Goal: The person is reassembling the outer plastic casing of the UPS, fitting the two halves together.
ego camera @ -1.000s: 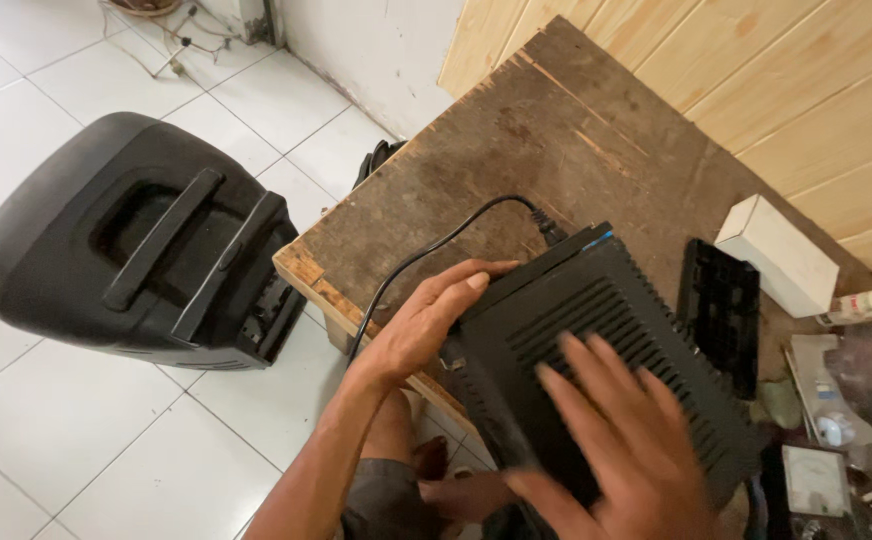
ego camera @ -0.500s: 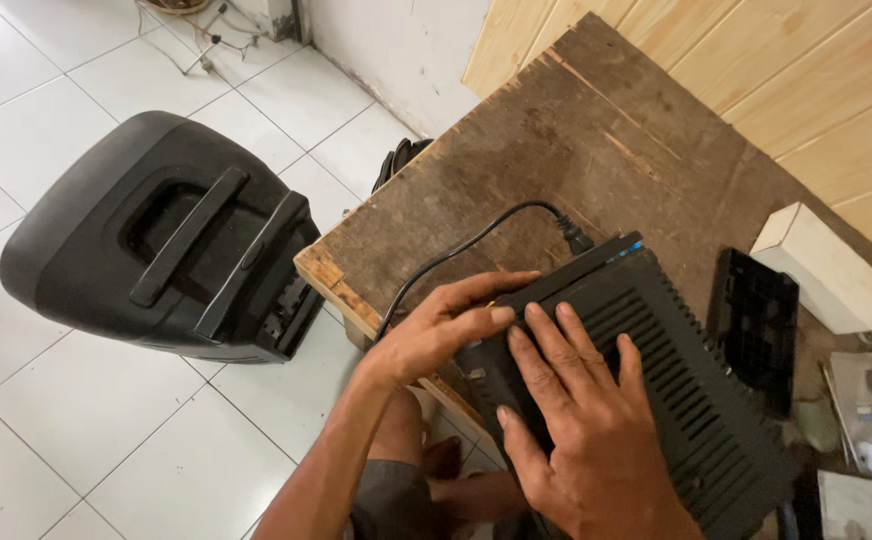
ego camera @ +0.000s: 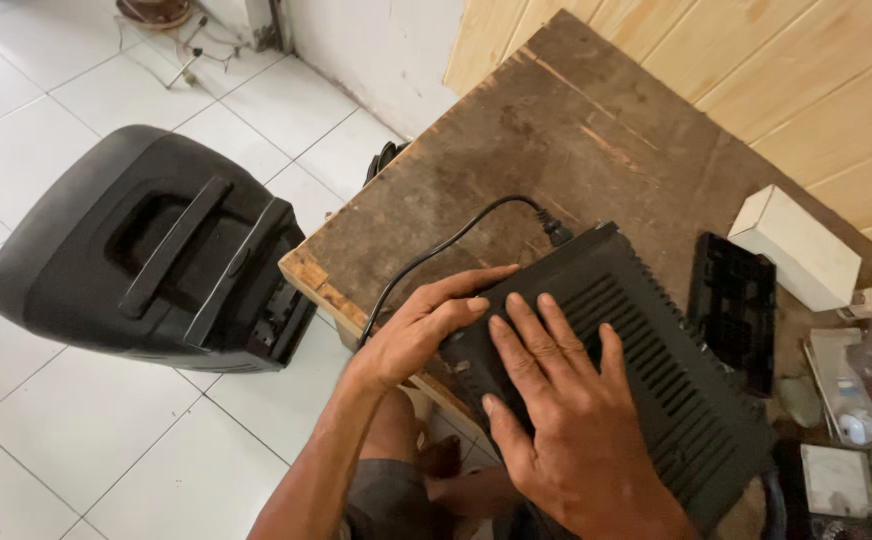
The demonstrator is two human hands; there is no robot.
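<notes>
Your right hand (ego camera: 566,420) lies flat, fingers spread, on the black box (ego camera: 636,370) on the table (ego camera: 556,130). Your left hand (ego camera: 421,325) touches the box's corner, fingers loose, maybe just resting.

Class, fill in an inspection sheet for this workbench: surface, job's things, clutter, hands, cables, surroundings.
Surface: worn wooden table, chipped at its near edge.
Job's things: black vented box lying flat.
Clutter: white box, black plastic panel, small parts at the right edge.
Hands: left hand on the box's near end; right hand flat on its top.
Cables: black cord plugged into the box.
Surroundings: black speaker on white floor tiles; wood-panelled wall.
</notes>
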